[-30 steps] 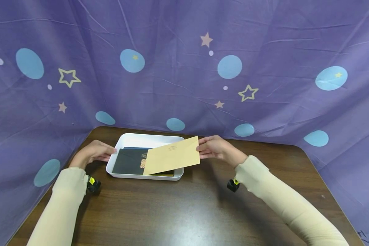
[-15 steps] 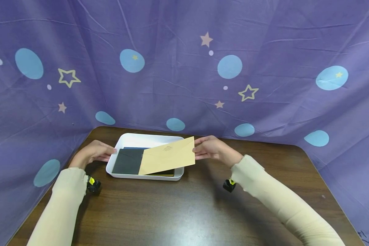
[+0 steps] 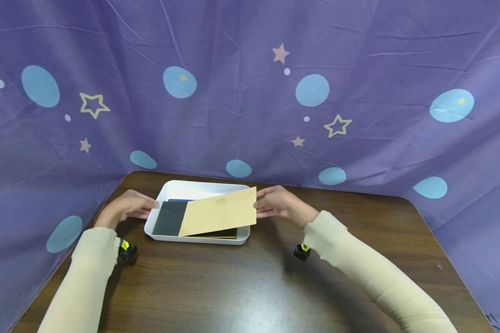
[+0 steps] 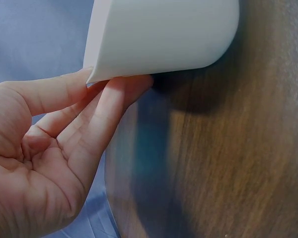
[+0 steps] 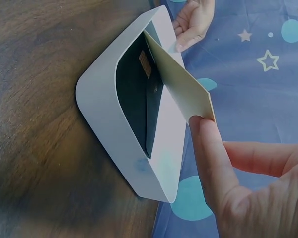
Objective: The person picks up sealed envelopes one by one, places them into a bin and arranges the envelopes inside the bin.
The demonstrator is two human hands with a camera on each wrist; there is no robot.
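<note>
A pale yellow envelope (image 3: 218,213) slants over a white tray (image 3: 191,188), its right end raised. My right hand (image 3: 281,203) pinches that end between thumb and fingers. Inside the tray lies a black envelope (image 3: 168,219), partly covered by the yellow one; a patterned patch (image 5: 145,64) on it shows in the right wrist view. Blue (image 3: 179,200) and yellow edges peek out around the black one. At the tray's left end my left hand (image 3: 127,206) grips the wall, thumb at the rim and fingers underneath, as the left wrist view shows.
The tray stands near the back of a brown wooden table (image 3: 233,282). Behind and beside the table hangs a purple curtain (image 3: 250,92) with stars and blue spots. Each wrist carries a small black camera (image 3: 302,252).
My right hand has moved left with the yellow envelope, so more of the black envelope is covered and the patterned patch is hidden in the head view. The left hand and tray have stayed put.
</note>
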